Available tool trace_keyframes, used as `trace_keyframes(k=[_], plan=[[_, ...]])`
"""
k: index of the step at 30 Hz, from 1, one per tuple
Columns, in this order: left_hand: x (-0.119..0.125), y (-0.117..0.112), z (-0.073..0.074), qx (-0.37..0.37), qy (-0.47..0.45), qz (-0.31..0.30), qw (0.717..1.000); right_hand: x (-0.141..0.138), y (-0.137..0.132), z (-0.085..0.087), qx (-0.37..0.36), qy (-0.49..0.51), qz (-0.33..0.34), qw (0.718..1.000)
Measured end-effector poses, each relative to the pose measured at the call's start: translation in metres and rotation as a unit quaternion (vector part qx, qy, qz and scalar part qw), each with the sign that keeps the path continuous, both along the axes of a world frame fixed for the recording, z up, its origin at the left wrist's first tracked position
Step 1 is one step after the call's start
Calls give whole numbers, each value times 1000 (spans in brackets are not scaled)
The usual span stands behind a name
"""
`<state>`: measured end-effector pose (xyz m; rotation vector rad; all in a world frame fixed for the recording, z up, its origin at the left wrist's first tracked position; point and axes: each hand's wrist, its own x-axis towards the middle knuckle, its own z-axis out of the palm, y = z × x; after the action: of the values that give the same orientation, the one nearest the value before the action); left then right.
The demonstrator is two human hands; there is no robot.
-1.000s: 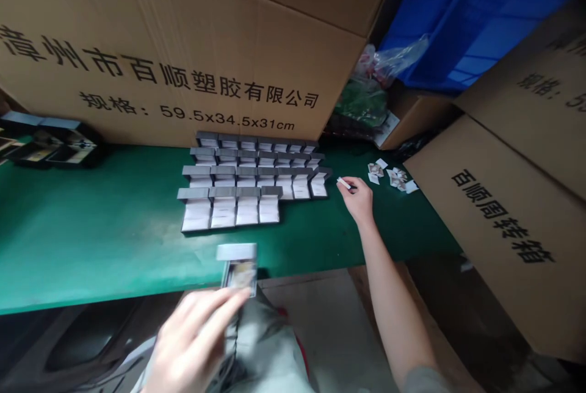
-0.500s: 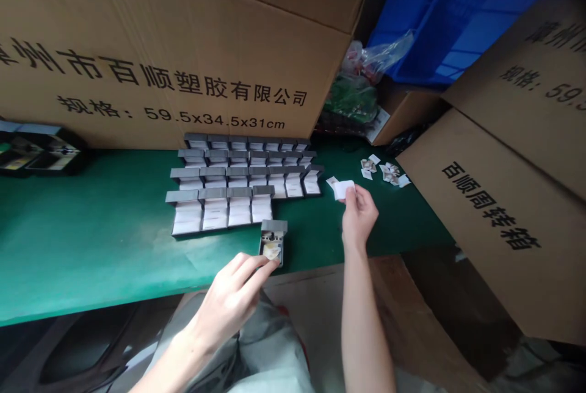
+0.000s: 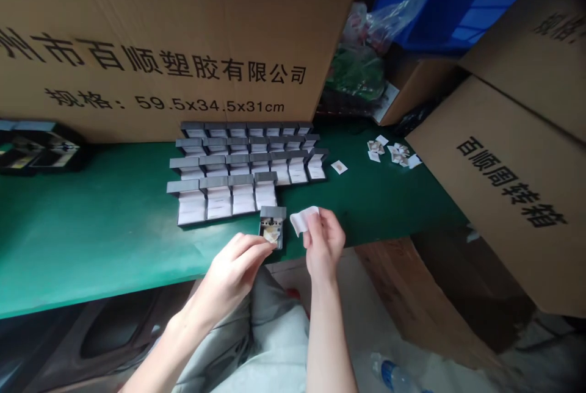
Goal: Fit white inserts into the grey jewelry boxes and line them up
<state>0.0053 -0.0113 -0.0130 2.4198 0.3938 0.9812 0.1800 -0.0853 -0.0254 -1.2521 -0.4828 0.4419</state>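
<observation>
My right hand (image 3: 325, 240) pinches a small white card-like insert (image 3: 304, 221), slightly curved, above the table just right of an open jewelry box (image 3: 273, 228). That box is small and dark, with its lid raised and a pale, yellowish piece showing inside. My left hand (image 3: 242, 259) has its fingers closed together at the box's near edge; the fingertips partly cover that edge. Behind stand several rows of similar open boxes (image 3: 220, 201) with white linings. A single white square piece (image 3: 339, 167) lies to the right of the rows.
Small white pieces (image 3: 398, 154) lie scattered at the right on the green table (image 3: 114, 228). Large cartons (image 3: 183, 27) rise behind and at the right. More dark boxes (image 3: 59, 149) sit at the far left. A blue crate (image 3: 425, 14) and a plastic bottle (image 3: 391, 374) are also visible.
My right hand has moved left and nearer with the white insert, from beside the single square piece to beside the jewelry box. My left hand has stayed at the box.
</observation>
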Motion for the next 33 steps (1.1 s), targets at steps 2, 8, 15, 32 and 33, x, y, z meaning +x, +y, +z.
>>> trace_keyframes(k=[2,8,15,32,33], plan=[[-1,0,1,-19,-8,-5,1000,3,-2,-2,7,-24,42,999],[-3,-1,4,-69,6,6,998,5,-3,3,26,-169,67,983],[-3,1,7,-105,9,-2,994,5,-6,5,16,-267,117,956],[-7,0,12,-241,11,20,970,-3,-3,15,-48,-332,126,934],[-7,1,10,-264,-4,27,964,-3,-3,15,-48,-330,120,935]])
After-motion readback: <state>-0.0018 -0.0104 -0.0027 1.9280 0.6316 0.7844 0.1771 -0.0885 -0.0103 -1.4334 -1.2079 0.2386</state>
